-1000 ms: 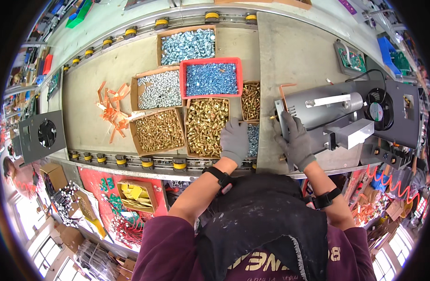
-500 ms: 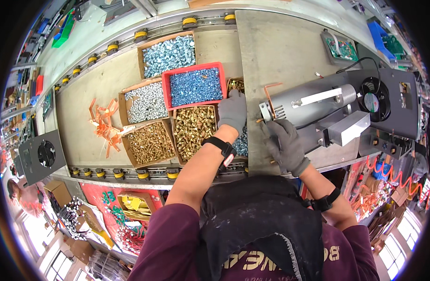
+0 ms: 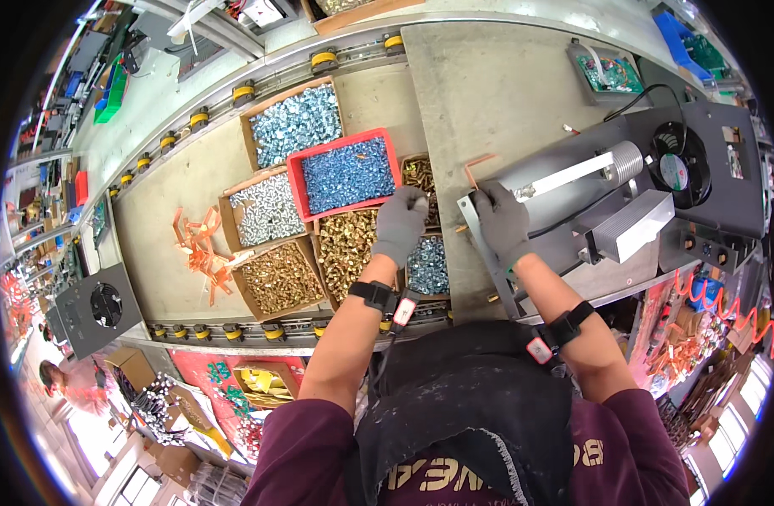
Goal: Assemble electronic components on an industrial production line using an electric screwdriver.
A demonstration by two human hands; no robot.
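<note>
The bent orange bracket (image 3: 478,167) is lying on the grey workbench (image 3: 488,93), just beside the near-left corner of the grey metal chassis (image 3: 589,211). The right hand (image 3: 501,221), gloved in grey, is pressing on that chassis corner with fingers curled; whether it is pinching anything I cannot tell. The left hand (image 3: 401,223), also gloved, is reaching with fingertips bunched together over a small cardboard box of brass screws (image 3: 419,173) at the workbench's left edge, beside the red tray of blue screws (image 3: 346,173). More boxes of gold fasteners (image 3: 346,244) and silver fasteners (image 3: 265,211) are sitting further left, near loose orange brackets (image 3: 200,249).
</note>
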